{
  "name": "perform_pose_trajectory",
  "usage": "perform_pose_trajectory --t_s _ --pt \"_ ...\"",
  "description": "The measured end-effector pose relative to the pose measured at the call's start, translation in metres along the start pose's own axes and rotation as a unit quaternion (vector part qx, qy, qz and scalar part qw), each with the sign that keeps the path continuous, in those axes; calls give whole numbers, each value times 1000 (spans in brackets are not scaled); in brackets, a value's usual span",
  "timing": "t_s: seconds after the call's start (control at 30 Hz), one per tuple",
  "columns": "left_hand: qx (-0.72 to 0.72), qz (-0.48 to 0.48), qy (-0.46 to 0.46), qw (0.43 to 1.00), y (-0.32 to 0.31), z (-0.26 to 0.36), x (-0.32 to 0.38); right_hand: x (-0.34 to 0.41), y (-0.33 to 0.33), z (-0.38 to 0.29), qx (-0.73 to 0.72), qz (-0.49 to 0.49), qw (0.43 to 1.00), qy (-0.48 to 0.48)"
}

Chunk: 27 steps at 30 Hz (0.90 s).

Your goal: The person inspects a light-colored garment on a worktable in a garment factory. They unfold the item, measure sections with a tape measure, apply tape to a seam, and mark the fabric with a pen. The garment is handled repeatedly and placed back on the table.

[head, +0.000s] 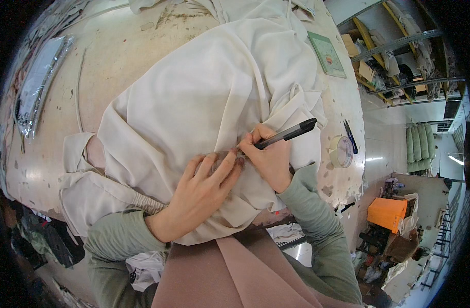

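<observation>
A large off-white garment lies in loose folds before me, with a gathered elastic edge at its lower left. My left hand rests on it palm down, the fingers slightly spread and bent at the tips. Its thumb is hidden, so whether it pinches the cloth does not show. In my right hand is a grey and black pen, tilted with its capped end up to the right. The pen's point is down by the left fingertips, hidden among the fingers.
On the worn table are a tape roll, small dark-handled thread snips and a green booklet. A clear plastic packet lies at the left. Beyond the right edge stand metal shelving and an orange bin.
</observation>
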State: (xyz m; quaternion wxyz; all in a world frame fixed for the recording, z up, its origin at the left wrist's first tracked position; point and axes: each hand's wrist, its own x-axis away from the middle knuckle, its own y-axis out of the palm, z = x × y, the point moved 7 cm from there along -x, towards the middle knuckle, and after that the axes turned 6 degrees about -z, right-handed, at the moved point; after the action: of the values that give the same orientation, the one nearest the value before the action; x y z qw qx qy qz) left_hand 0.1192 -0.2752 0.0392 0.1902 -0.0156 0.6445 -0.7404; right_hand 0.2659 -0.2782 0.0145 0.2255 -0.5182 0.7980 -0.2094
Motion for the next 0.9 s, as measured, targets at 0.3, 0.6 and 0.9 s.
perform_pose_trajectory --t_s 0.3,0.6,0.9 --pt "-15 -12 -14 1000 3 -2 1 -1 3 -4 15 4 999 -34" --pt "8 -11 -23 1000 4 -3 1 0 2 -5 -1 12 1000 -11" --pt "0 -34 -33 999 8 -3 2 0 1 -7 27 23 999 -25"
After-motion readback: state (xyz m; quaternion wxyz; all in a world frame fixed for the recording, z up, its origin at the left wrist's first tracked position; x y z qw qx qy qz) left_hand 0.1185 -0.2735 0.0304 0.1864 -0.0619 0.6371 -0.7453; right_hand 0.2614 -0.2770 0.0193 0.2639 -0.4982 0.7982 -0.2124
